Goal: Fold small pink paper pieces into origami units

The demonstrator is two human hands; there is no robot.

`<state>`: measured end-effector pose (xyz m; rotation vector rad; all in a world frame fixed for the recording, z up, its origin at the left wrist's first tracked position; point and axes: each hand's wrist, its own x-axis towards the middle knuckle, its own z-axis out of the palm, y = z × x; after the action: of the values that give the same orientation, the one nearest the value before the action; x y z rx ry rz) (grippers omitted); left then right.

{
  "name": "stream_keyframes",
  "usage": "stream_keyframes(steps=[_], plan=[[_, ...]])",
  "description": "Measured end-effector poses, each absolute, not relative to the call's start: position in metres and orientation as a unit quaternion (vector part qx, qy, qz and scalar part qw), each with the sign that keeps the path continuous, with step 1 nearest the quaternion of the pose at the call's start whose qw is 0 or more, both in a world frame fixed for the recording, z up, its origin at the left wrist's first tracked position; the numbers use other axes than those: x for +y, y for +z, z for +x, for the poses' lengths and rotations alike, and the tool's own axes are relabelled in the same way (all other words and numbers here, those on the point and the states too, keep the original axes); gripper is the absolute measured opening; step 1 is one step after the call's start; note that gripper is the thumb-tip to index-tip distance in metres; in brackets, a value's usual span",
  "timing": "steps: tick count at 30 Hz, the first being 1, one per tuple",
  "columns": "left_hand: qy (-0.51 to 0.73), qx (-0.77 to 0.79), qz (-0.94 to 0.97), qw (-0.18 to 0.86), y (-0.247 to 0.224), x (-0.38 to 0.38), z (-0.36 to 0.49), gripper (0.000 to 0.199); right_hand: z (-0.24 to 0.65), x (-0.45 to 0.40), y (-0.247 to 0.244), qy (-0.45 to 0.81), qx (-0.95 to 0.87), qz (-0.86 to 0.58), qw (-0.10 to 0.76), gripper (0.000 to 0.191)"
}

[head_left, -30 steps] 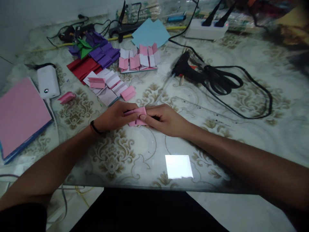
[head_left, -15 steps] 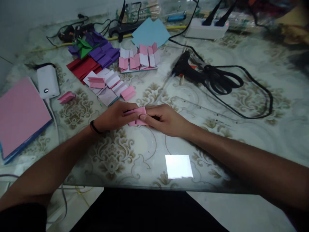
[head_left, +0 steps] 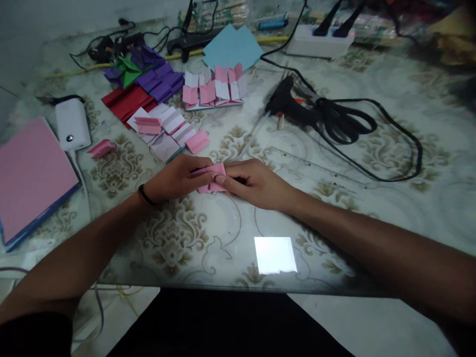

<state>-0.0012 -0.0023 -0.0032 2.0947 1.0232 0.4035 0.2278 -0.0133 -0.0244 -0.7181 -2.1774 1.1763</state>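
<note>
Between the front and back edges of the floral-patterned table (head_left: pixel 208 238), the person's left hand (head_left: pixel 176 176) and right hand (head_left: pixel 257 183) meet, both nearly closed, pinching 1 folded pink paper piece (head_left: pixel 219 170). Nearer the back edge lies a black glue gun (head_left: pixel 287 101); by that edge, a white power strip (head_left: pixel 316 45) carries 2 plugs (head_left: pixel 334 25).

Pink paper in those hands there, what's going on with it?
A person is pinching the small folded pink paper between both hands, with the left hand and the right hand meeting over the patterned table. Folded purple pieces and a red piece lie beyond the left hand. A black glue gun lies farther back, beyond the right hand, touched by neither.
</note>
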Motion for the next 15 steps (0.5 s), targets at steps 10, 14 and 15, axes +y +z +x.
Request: stream_keyframes(steps=[10,14,15], plan=[[0.157,0.404,0.823,0.368,-0.0013,-0.0026,-0.0001,0.037,0.2277,-0.0138,-0.0230,0.457,-0.801,-0.273,0.272,0.056],[0.154,0.404,0.822,0.370,-0.0022,-0.0027,-0.0003,0.037,0.2271,-0.0134,-0.0236,0.458,-0.801,-0.271,0.274,0.056],[0.155,0.404,0.822,0.370,-0.0024,-0.0027,-0.0004,0.037,0.2270,-0.0134,-0.0238,0.458,-0.801,-0.270,0.276,0.056]])
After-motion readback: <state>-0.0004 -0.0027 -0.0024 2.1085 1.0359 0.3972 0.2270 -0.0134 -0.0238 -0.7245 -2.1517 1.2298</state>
